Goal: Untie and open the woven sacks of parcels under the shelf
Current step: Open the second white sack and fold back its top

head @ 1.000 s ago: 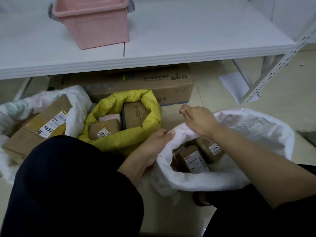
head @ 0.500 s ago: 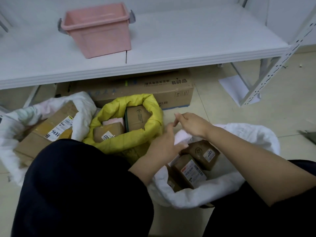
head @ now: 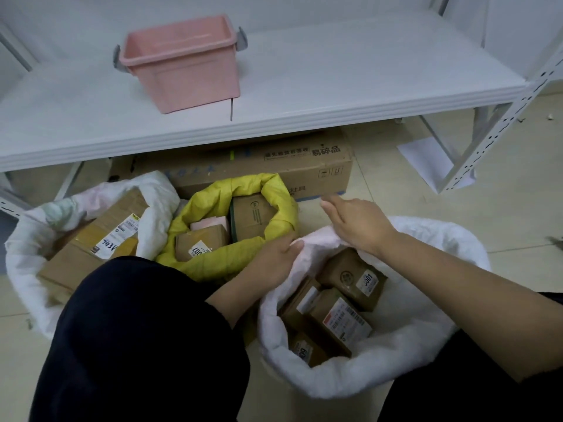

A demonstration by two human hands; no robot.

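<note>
Pale floor under white shelf (head: 335,86). White sack (head: 396,370) near right, touching yellow sack (head: 213,263): mouth spread wider than moment ago, parcels (head: 341,321) exposed. Left hand (head: 274,260) gripping left rim, fingers curled round fabric. Right hand (head: 359,220) now off far rim, fingers straight, empty. Judging: opening nearly done.

Parcel storeroom: white slotted-steel shelf (head: 335,95) beyond the right hand (head: 359,223); woven plastic sacks (head: 411,360) of labelled brown cardboard parcels (head: 355,277) under and beside the left hand (head: 274,260); beige tiled floor (head: 380,190).
</note>
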